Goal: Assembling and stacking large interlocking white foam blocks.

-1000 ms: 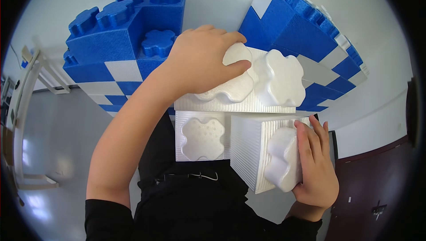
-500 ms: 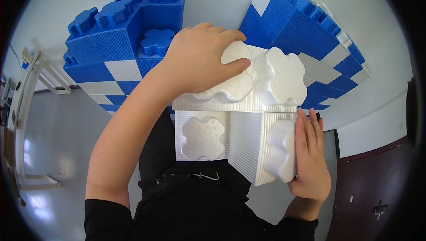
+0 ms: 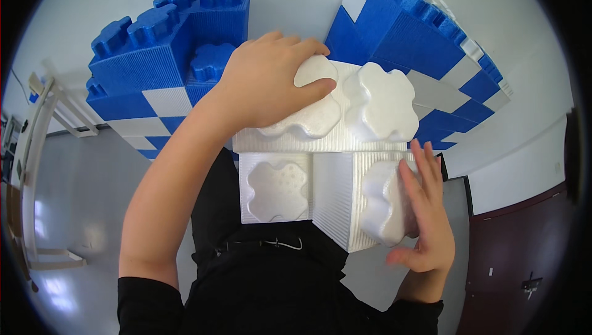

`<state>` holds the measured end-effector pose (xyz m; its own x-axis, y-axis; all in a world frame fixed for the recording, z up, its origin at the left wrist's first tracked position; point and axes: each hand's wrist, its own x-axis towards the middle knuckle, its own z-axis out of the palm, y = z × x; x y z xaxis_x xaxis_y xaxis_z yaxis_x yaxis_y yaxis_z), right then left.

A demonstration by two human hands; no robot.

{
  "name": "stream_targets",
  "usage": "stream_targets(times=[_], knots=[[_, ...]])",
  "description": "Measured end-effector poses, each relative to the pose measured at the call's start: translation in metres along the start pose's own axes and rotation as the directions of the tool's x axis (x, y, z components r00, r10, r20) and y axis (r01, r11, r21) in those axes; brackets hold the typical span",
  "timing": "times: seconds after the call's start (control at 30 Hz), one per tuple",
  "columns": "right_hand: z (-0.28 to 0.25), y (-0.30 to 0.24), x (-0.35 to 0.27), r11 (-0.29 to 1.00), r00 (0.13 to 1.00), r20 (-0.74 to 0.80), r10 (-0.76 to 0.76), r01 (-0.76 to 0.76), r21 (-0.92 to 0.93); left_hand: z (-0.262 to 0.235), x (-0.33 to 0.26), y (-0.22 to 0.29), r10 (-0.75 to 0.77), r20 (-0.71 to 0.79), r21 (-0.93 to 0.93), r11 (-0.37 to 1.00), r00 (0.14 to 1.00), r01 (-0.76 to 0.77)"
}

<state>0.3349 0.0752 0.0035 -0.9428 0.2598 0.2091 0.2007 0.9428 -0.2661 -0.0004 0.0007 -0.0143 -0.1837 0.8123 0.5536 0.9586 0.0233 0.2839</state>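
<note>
A wide white foam building block (image 3: 320,144) with large clover-shaped studs lies in front of me. My left hand (image 3: 265,82) reaches over it from the left, its thumb and fingers curled round the left stud. Below this block, on the left, a smaller white block (image 3: 277,190) faces me with its single stud. Beside that one, at the right, a white block (image 3: 382,202) sticks out toward me, its stud turned to the right. My right hand (image 3: 430,212) is held at that stud's outer side with fingers spread; whether the fingertips touch is unclear.
Stacked blue and white block walls rise behind, one at the left (image 3: 142,70) and one at the right (image 3: 419,39). A pale wooden frame (image 3: 34,144) stands far left on the grey floor (image 3: 92,205). A dark red door (image 3: 512,261) is at right.
My right hand has loosened from the right block's stud, its thumb and fingers now spread. The white blocks and my left hand have shifted slightly left in view.
</note>
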Motion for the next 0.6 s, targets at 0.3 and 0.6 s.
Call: stream_targets(times=[0.3,0.6], knots=[[0.02,0.006,0.018,0.983,0.866,-0.465,0.182,-0.151,0.103,-0.002,-0.003,0.005,0.0,0.001,-0.008,1.0,1.0,0.0],[0.037,-0.008,0.027,0.975,0.853,-0.516,0.081,-0.176,-0.137,0.002,-0.004,0.001,0.034,-0.038,0.006,0.999,0.999,-0.034]])
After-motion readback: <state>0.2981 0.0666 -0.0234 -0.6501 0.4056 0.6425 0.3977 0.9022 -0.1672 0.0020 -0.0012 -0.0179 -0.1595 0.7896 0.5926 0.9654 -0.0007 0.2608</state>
